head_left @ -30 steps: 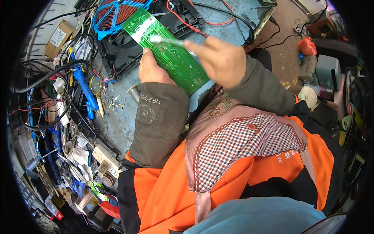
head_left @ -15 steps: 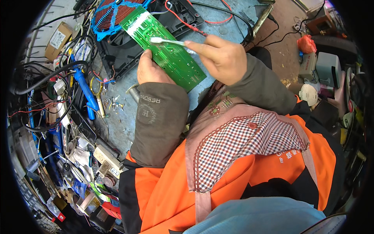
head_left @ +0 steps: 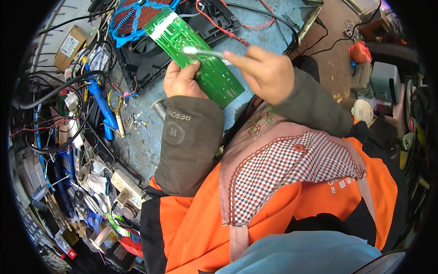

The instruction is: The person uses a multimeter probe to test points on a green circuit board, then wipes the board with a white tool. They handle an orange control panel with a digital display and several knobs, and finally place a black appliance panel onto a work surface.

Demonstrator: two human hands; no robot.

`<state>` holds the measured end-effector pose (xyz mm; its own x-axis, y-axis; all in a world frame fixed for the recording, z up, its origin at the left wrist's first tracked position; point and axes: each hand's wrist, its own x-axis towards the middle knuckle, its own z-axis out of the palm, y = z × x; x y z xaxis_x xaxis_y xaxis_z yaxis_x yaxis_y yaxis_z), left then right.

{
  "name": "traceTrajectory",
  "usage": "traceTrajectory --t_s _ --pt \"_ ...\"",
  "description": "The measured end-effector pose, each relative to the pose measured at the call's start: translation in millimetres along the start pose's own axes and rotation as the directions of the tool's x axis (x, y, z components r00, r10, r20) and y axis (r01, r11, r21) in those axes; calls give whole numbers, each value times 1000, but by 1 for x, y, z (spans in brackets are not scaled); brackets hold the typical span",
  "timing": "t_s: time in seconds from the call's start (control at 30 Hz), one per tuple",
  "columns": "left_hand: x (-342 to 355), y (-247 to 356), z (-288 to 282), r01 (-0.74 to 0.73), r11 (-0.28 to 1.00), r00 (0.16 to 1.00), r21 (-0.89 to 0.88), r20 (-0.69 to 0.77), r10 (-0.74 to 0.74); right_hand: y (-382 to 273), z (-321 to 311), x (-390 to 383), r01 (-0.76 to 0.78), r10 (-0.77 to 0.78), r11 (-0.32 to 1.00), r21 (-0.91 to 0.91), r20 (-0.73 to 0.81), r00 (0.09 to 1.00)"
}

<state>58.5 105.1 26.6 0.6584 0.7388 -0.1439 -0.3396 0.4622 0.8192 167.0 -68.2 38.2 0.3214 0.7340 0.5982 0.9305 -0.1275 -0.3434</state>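
Note:
A long green circuit board (head_left: 221,86) is tilted over the bench, its solder side facing up. My left hand (head_left: 183,82) grips it by the near left edge, thumb lying on top. My right hand (head_left: 264,73) is closed around the handle of a toothbrush (head_left: 203,53), whose pale head is blurred over the middle of the board. Whether the bristles touch the board cannot be made out. Behind the board lies an open black housing (head_left: 146,68) with a copper induction coil (head_left: 139,18) on a blue frame.
Left of the board lie a blue soldering iron or desoldering pump (head_left: 102,102), yellow-handled scissors (head_left: 117,107), a solder spool (head_left: 159,107) and tangled cables. A red wire (head_left: 219,28) runs over the housing. A white power strip (head_left: 127,187) and a cardboard box (head_left: 70,48) stand farther left.
The toothbrush head has moved slightly right and nearer along the board. My left thumb has come over onto the board's face. The board has shifted slightly to the right.

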Motion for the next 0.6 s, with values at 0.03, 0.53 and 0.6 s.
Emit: traceTrajectory --t_s 0.03,0.53,0.6 --pt "1 1 0 3 1000 1000 0 5 -3 6 11 11 30 -31 999 -15 -60 998" --pt "3 5 -3 42 999 999 -18 12 -42 12 5 2 54 -55 998 38 21 998" --pt "3 1 -1 47 999 998 -17 -33 -48 9 -11 -16 51 -55 998 49 85 995"
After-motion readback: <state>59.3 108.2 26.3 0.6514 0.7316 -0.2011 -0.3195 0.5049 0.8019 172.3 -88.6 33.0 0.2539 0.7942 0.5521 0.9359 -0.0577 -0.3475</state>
